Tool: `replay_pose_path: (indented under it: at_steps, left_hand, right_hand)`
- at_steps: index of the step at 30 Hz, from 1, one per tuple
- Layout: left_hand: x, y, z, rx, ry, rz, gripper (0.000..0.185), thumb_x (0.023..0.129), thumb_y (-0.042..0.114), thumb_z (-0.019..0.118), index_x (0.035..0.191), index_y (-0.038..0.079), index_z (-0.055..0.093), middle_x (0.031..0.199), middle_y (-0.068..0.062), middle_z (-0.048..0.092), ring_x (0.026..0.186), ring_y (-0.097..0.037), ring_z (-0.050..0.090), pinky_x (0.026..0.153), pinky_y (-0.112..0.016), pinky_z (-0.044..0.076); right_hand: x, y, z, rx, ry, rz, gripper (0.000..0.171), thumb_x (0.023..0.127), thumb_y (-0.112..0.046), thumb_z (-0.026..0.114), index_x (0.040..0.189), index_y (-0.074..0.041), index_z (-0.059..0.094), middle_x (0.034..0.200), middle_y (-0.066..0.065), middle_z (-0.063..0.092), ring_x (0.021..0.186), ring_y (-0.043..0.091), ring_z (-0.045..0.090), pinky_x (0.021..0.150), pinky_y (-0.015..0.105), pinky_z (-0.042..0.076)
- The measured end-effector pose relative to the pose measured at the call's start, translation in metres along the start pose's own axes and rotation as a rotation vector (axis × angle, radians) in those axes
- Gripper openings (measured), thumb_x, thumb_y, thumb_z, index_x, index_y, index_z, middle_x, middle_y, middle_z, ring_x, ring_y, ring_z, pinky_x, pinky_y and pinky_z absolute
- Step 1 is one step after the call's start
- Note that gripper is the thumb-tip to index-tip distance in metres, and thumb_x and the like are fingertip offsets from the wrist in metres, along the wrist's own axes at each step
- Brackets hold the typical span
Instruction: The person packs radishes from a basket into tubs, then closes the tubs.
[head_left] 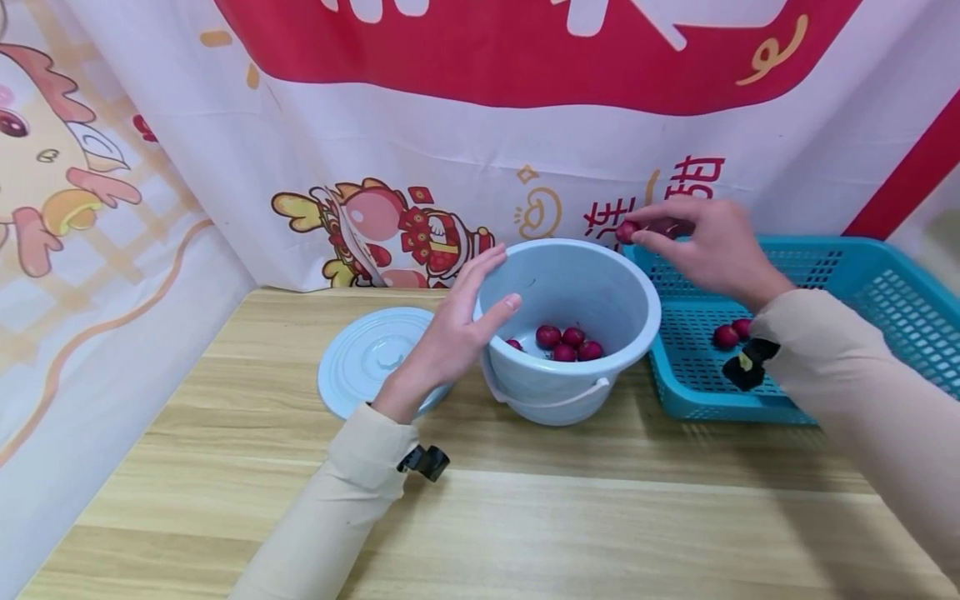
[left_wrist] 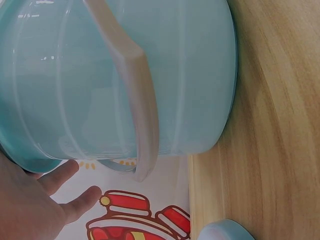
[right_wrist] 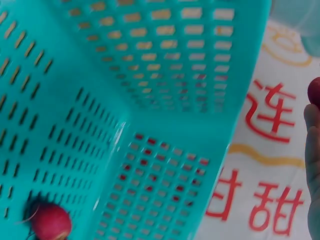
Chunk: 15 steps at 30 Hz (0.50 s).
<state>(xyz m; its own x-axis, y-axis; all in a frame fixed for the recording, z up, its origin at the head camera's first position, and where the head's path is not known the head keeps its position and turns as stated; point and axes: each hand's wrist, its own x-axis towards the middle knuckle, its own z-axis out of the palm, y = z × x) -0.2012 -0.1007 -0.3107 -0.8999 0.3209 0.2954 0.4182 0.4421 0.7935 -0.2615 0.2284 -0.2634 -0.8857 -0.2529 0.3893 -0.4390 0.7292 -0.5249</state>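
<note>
Broadly, a printed cloth (head_left: 465, 137) with cartoon figures and red lettering fills the background, hanging behind a wood-grain counter (head_left: 555, 525). Toward the right of that counter sits a turquoise slotted plastic basket (head_left: 738, 408), and just beside it, near the middle, a light blue plastic bucket (head_left: 540, 386) stands upright, its pale carrying handle (left_wrist: 142, 100) lowered against the outer wall. Left of the bucket a round light blue lid (head_left: 363, 358) lies flat, partly covered by the left forearm. Next in size come the two hands, below beige sleeves (head_left: 847, 358). The left hand (head_left: 453, 321) rests at the bucket's rim, unclenched, with fairly straight fingers along the outside and its thumb reaching over the edge. The right hand (head_left: 708, 246), above the basket's back corner, pinches one radish-like red globe (head_left: 627, 232) between thumb and fingertips; more dark red shows beneath its palm, too shaded to make out. Smallest are the other red globes (head_left: 548, 337): five are visible inside the bucket, and two show in the basket.
</note>
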Motion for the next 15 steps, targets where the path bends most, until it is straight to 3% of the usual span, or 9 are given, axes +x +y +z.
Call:
replay_pose_path:
  at_steps: [7, 15]
  left_hand:
    - [0.000, 0.000, 0.000, 0.001, 0.004, 0.012, 0.072, 0.104, 0.049, 0.052, 0.166, 0.019, 0.034, 0.177, 0.008, 0.023, 0.164, -0.017, 0.022, 0.132, -0.060, 0.025]
    - [0.000, -0.002, 0.000, -0.003, 0.001, 0.012, 0.072, 0.104, 0.049, 0.052, 0.167, 0.019, 0.034, 0.177, 0.008, 0.023, 0.164, -0.017, 0.022, 0.131, -0.060, 0.026]
  right_hand:
    - [0.003, -0.024, 0.009, 0.046, -0.002, -0.081, 0.042, 0.094, -0.029, 0.081, 0.135, -0.020, 0.074, 0.124, 0.010, 0.076, 0.106, 0.029, 0.071, 0.076, 0.002, 0.047]
    - [0.007, -0.038, 0.023, 0.046, -0.021, -0.234, 0.038, 0.091, -0.017, 0.085, 0.128, -0.018, 0.078, 0.115, 0.004, 0.079, 0.099, 0.020, 0.075, 0.083, 0.006, 0.052]
